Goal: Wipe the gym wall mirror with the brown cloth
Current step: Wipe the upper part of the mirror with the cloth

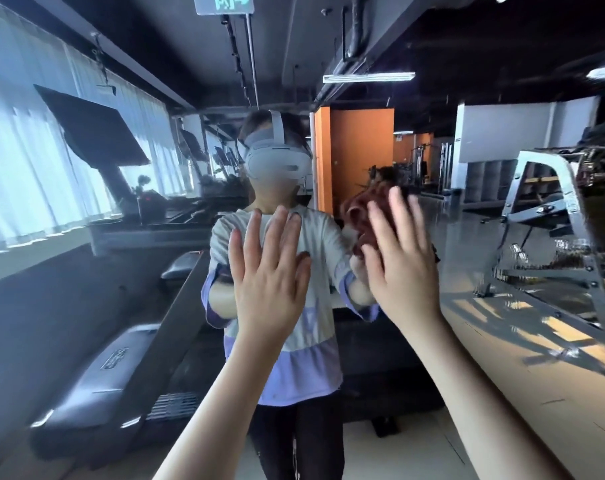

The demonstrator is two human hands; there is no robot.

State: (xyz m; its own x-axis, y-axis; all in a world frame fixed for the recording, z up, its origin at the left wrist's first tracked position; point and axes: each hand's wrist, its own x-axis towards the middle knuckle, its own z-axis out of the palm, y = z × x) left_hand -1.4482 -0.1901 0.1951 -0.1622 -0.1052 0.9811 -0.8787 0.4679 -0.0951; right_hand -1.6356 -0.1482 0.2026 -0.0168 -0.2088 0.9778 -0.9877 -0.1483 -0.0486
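The crumpled reddish-brown fabric cloth [358, 211] lies against the large gym wall mirror [148, 278], bunched under the straight fingers of the right hand [401, 268], which presses it flat to the glass. Just beside it, apart from the cloth, the left hand [270, 271] is raised with fingers spread and holds nothing; it seems to rest on the glass, though contact is unclear. Between the hands the mirror reflects a person in a white headset [277, 161]. A dark treadmill [96, 368] shows left of the left hand, a silver metal rack [550, 209] right of the right.
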